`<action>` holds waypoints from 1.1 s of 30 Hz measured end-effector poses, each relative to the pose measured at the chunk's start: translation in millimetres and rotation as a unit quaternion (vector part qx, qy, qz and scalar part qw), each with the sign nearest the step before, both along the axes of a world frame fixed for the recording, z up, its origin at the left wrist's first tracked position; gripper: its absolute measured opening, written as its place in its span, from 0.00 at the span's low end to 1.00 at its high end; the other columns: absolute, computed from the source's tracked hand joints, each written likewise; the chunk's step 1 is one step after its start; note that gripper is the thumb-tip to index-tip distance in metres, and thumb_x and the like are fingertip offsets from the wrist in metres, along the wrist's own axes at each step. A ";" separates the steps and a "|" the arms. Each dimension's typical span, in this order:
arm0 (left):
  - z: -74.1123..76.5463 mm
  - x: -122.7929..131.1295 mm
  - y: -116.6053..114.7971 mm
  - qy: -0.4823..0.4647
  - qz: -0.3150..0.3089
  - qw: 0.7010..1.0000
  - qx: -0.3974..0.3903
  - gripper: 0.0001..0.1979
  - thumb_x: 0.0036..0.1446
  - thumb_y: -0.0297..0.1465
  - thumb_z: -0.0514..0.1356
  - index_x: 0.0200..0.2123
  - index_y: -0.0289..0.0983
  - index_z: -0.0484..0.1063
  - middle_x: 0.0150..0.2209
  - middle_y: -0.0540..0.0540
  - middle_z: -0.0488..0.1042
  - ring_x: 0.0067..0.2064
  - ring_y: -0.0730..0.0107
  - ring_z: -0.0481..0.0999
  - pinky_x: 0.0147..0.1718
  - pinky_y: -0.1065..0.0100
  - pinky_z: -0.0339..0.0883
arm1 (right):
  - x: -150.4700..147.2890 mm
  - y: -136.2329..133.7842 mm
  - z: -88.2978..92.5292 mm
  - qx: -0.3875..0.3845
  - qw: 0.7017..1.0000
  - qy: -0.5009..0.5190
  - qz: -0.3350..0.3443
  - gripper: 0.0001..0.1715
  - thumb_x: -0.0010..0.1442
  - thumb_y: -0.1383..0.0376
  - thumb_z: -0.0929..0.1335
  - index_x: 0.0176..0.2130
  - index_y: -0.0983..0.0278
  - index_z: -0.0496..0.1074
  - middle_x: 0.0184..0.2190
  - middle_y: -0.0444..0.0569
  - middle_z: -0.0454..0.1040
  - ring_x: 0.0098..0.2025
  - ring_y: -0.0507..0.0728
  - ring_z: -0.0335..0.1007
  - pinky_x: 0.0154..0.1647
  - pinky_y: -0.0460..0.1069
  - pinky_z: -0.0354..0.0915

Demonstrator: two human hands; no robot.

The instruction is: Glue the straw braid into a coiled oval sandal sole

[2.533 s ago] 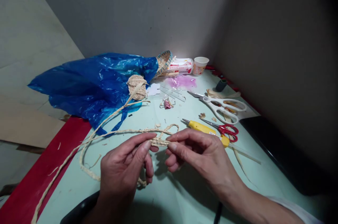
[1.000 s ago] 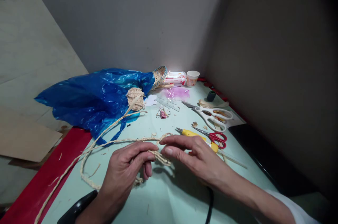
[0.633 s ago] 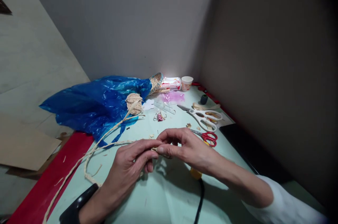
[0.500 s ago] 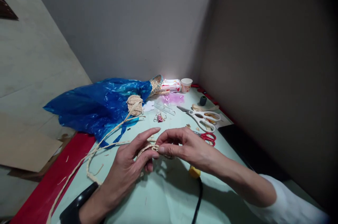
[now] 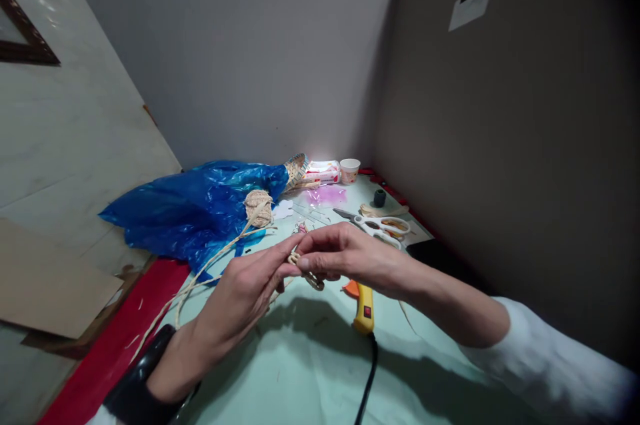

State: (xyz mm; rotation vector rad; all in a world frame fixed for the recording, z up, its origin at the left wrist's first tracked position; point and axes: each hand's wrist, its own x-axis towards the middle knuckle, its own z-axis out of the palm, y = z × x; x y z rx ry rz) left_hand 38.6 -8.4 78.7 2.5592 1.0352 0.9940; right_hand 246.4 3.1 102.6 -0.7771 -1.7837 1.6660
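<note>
Between my two hands is a small piece of braided straw-coloured cord [image 5: 294, 257], mostly covered by my fingers. My left hand [image 5: 255, 278] pinches it from the left, thumb below and fingers stretched above. From the right, my right hand [image 5: 335, 255] grips it between thumb and fingertips, and a looped part of it hangs under that hand. Loose cord strands [image 5: 200, 271] run left of my left hand, near a ball of straw cord [image 5: 259, 207]. A yellow glue gun [image 5: 365, 310] with a black cable lies just below my right hand.
A blue plastic bag [image 5: 190, 205] spreads over the back left, a woven basket [image 5: 296, 171] at its mouth. White-handled scissors [image 5: 380, 225], a dark thread spool [image 5: 379, 197], a paper cup [image 5: 349, 171] and a pink-white packet [image 5: 323, 173] stand or lie farther back. Grey panels [image 5: 250, 65] enclose the table.
Both hands have risen a little with the braided cord, and its looped part now shows under the right hand. The view has tilted up, and more of the glue gun shows.
</note>
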 end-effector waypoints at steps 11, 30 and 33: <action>33.5 11.7 8.0 -0.052 0.032 0.997 -0.047 0.27 0.67 0.34 0.52 0.68 0.41 0.55 0.47 0.44 0.81 0.38 0.64 0.81 0.40 0.66 0.72 | -1.8 17.6 20.9 0.035 0.996 0.073 -0.028 0.11 0.60 0.62 0.71 0.28 0.65 0.73 0.23 0.41 0.69 0.26 0.49 0.60 0.27 0.46 0.52; 1.9 47.9 -6.4 -0.267 0.116 0.934 -0.207 0.27 0.66 0.39 0.50 0.65 0.39 0.57 0.26 0.52 0.74 0.18 0.73 0.68 0.17 0.71 0.65 | -11.9 22.5 22.0 0.062 0.945 0.211 -0.243 0.13 0.52 0.58 0.75 0.30 0.65 0.74 0.21 0.39 0.66 0.21 0.47 0.57 0.19 0.44 0.52; 2.6 51.7 -10.5 -0.238 0.114 0.939 -0.223 0.32 0.65 0.35 0.48 0.71 0.40 0.43 0.21 0.55 0.71 0.16 0.73 0.67 0.17 0.72 0.64 | -15.9 22.2 17.8 0.067 0.938 0.222 -0.257 0.12 0.54 0.58 0.74 0.31 0.65 0.74 0.21 0.39 0.66 0.19 0.46 0.56 0.18 0.44 0.53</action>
